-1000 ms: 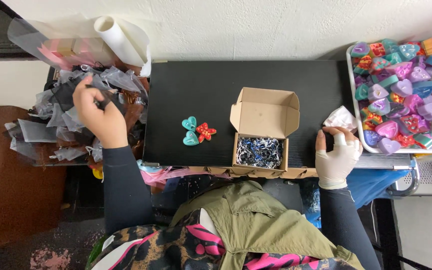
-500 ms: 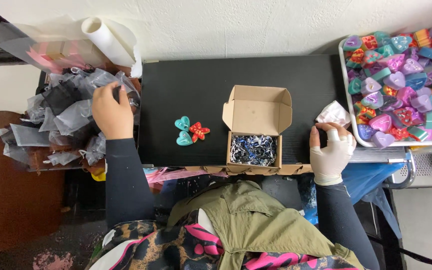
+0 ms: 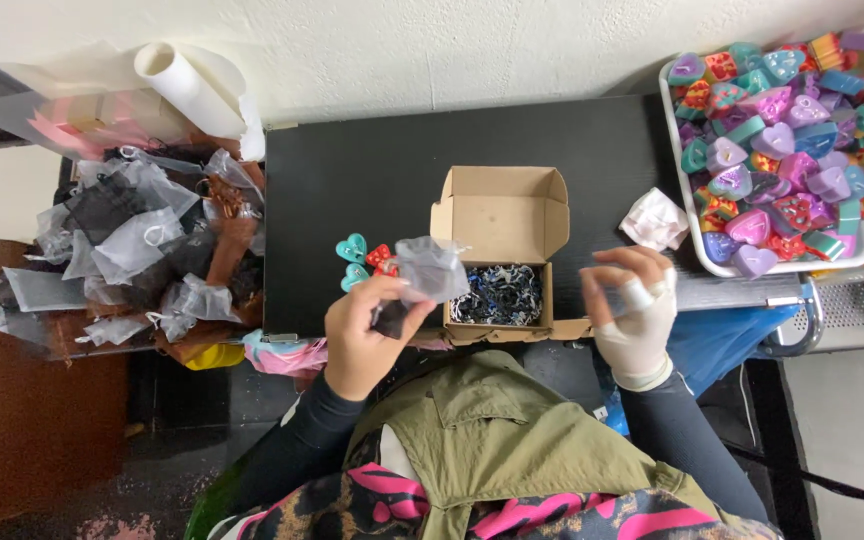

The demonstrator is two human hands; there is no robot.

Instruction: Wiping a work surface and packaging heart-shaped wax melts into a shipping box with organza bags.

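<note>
Your left hand (image 3: 367,335) is pinching a small grey mesh bag (image 3: 430,268) by its bottom edge. The bag hangs over the front edge of the black counter (image 3: 352,180), at about 9 o'clock from the open cardboard box (image 3: 500,235). The bag looks very light, soft and floppy, so it will bend and flutter. Hold it near its open top, not in the middle. Your right hand (image 3: 632,300), in a white glove, is curled with the fingertips close together; you cannot tell if it holds something. Heart-shaped pieces (image 3: 364,260) lie at 9 o'clock from the box. A white tray (image 3: 682,225) of more hearts sits at 3 o'clock.
</note>
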